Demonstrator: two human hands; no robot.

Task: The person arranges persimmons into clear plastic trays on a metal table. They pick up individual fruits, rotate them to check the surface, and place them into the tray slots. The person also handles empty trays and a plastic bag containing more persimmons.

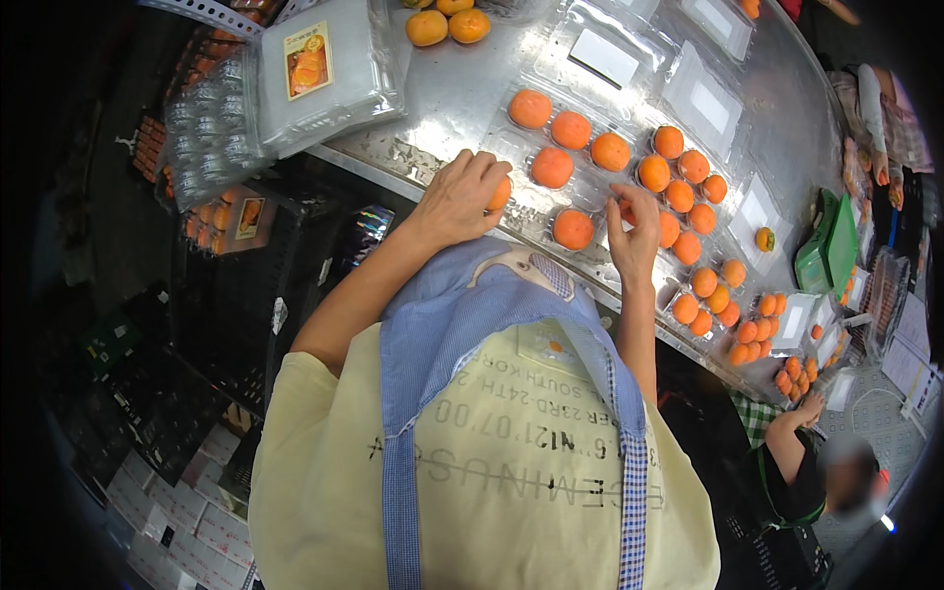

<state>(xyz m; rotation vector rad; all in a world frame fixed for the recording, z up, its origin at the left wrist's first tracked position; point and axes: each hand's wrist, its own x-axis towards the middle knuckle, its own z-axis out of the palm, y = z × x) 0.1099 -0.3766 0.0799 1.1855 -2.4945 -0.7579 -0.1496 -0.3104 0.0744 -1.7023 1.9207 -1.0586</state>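
Observation:
My left hand (466, 193) grips an orange persimmon (499, 195) at the front edge of the metal table, beside a clear plastic tray (516, 147). Several persimmons sit in that tray, one of them (573, 229) between my two hands. Over the tray's right side is my right hand (636, 228), with thumb and fingers bent around or beside a persimmon (627, 212) that is mostly hidden, so its grip is unclear. Right of it stands a filled clear tray with several persimmons (679, 195).
Stacked plastic lids (332, 110) lie at the table's left end, near loose yellow-orange persimmons (426, 28). More filled packs (704, 282) line the front edge rightward. A green basket (815, 251) stands farther right. A co-worker's arm (785, 435) reaches the table at lower right.

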